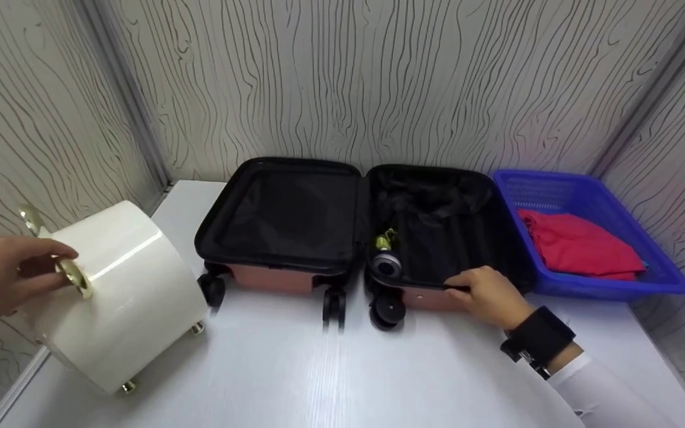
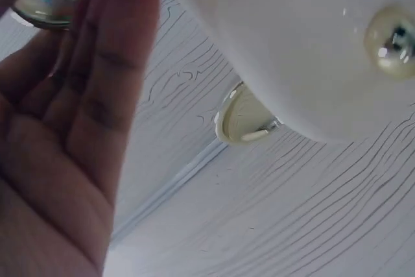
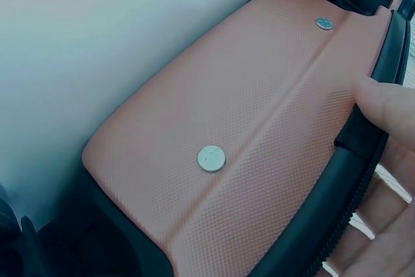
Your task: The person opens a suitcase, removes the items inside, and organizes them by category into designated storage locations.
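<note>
At the left, my left hand [image 1: 15, 276] pinches a gold fitting [image 1: 75, 276] on a cream-white rounded box [image 1: 122, 291]. The box is tilted and has small gold feet; another gold fitting [image 1: 32, 219] rises behind it. An open pink suitcase [image 1: 271, 278] with black lining lies in the middle. With my right hand [image 1: 488, 294] I grip the front rim of its right half. The right wrist view has the thumb [image 3: 389, 105] by a black fabric tab [image 3: 360, 131] on that rim. Inside this half lie a grey round object [image 1: 387, 264] and a yellow-green item [image 1: 384, 241].
A blue plastic basket [image 1: 616, 208] stands right of the suitcase, with folded red cloth [image 1: 580, 244] in it. Black wheels [image 1: 387, 312] stick out at the suitcase's front. Wood-patterned walls [image 1: 319, 77] enclose the white table [image 1: 330, 380] behind and at both sides.
</note>
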Tool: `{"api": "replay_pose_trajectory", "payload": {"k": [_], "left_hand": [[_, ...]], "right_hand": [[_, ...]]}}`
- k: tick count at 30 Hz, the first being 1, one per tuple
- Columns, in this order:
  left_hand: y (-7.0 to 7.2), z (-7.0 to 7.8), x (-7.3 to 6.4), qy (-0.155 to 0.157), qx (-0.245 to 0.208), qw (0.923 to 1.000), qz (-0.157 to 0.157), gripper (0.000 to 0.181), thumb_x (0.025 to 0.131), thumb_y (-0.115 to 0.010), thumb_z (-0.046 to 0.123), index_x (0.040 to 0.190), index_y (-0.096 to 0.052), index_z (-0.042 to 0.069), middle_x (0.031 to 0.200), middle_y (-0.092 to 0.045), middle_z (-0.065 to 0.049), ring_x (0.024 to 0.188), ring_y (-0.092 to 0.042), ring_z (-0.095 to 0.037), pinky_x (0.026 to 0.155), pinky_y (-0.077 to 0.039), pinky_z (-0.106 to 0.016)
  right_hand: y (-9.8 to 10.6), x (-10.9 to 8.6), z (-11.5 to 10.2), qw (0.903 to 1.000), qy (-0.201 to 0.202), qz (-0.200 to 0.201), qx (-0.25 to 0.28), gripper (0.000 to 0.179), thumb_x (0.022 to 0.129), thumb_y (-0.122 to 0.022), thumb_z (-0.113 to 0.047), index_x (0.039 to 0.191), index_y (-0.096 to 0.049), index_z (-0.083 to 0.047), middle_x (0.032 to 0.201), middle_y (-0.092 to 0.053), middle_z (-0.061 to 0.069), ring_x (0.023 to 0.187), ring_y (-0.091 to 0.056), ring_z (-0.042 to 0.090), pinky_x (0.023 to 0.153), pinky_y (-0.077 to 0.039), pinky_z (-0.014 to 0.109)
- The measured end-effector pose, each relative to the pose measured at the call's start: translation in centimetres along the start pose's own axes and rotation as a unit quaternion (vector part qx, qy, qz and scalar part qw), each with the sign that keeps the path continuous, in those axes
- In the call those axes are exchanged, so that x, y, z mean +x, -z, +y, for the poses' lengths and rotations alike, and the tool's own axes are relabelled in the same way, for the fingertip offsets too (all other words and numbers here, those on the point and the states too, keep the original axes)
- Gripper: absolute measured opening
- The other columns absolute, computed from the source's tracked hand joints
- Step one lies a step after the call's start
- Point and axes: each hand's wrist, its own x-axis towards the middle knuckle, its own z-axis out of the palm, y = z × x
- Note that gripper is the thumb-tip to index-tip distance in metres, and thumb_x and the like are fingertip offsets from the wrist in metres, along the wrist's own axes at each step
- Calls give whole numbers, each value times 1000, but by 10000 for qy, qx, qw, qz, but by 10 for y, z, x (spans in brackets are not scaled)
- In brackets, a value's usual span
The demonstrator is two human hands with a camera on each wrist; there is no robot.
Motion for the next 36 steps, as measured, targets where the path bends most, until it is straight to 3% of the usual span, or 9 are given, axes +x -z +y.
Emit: {"api": "replay_pose_trajectory", "payload": {"k": [3, 6, 10, 14, 18, 20, 28, 33, 36], "left_hand": [[1, 12, 13, -463, 230, 9986, 119, 26, 74, -95, 7, 95, -81, 6, 72, -74, 6, 61, -51, 10, 49, -45, -17], [6, 33, 25, -814, 182, 9963, 188, 20, 76, -95, 8, 86, -81, 17, 71, -70, 16, 62, -47, 10, 53, -41, -14], [15, 71, 33, -657, -89, 9978, -60, 19, 84, -91, 11, 80, -79, 26, 71, -66, 22, 61, -44, 8, 53, -38, -19], [11, 101, 40, -540, 3, 9982, -263, 18, 90, -87, 13, 79, -75, 22, 70, -64, 17, 61, -44, 1, 53, -39, -26], [9, 125, 58, -371, 286, 9949, -894, 24, 100, -75, 15, 79, -64, 16, 68, -57, 8, 62, -48, -13, 55, -42, -36], [9, 137, 70, -454, 376, 9913, -1176, 26, 102, -71, 13, 78, -59, 15, 67, -55, 5, 62, -50, -17, 55, -45, -40], [7, 170, 128, -1341, 537, 9715, -1880, 34, 88, -71, 7, 60, -53, 16, 55, -52, 2, 51, -47, -18, 50, -48, -42], [9, 197, 162, -984, 606, 9491, -2930, 21, 85, -68, 12, 64, -63, 14, 54, -62, 0, 46, -61, -16, 47, -52, -38], [5, 213, 178, -807, 534, 9416, -3224, 17, 87, -69, 15, 70, -66, 12, 57, -67, -3, 43, -64, -14, 49, -56, -36]], "right_hand": [[0, 0, 0, 10000, -12, 12, 14, 15, 96, -80, -9, 107, -84, 1, 104, -83, 17, 98, -80, 37, 86, -64, 55], [-1, 1, -1, 10000, -4, 54, -19, 15, 95, -80, -8, 106, -84, 1, 103, -83, 17, 97, -80, 37, 86, -64, 55], [-2, 4, -3, 10000, 10, 72, -52, 15, 96, -80, -8, 106, -84, 1, 103, -83, 17, 96, -80, 37, 85, -64, 54], [0, 6, -3, 10000, -33, 8, -42, 15, 96, -79, -9, 107, -85, 1, 103, -83, 17, 97, -80, 37, 86, -64, 54], [2, 6, -2, 10000, -66, -33, -50, 16, 96, -79, -9, 107, -85, 1, 104, -83, 17, 98, -80, 36, 86, -64, 54], [3, 6, 0, 9999, -80, -45, -57, 16, 97, -79, -10, 108, -85, 1, 105, -83, 17, 99, -80, 37, 87, -64, 54], [0, 8, 1, 9999, -103, -25, -30, 16, 96, -80, -10, 107, -85, 0, 105, -83, 17, 98, -80, 36, 86, -64, 54], [-2, 7, 0, 9999, -111, -71, -4, 16, 97, -80, -10, 108, -85, 0, 106, -83, 17, 99, -80, 37, 87, -64, 54], [-1, 7, -1, 9999, -110, -58, -19, 16, 97, -79, -9, 108, -85, 0, 106, -83, 17, 100, -80, 37, 87, -64, 55]]}}
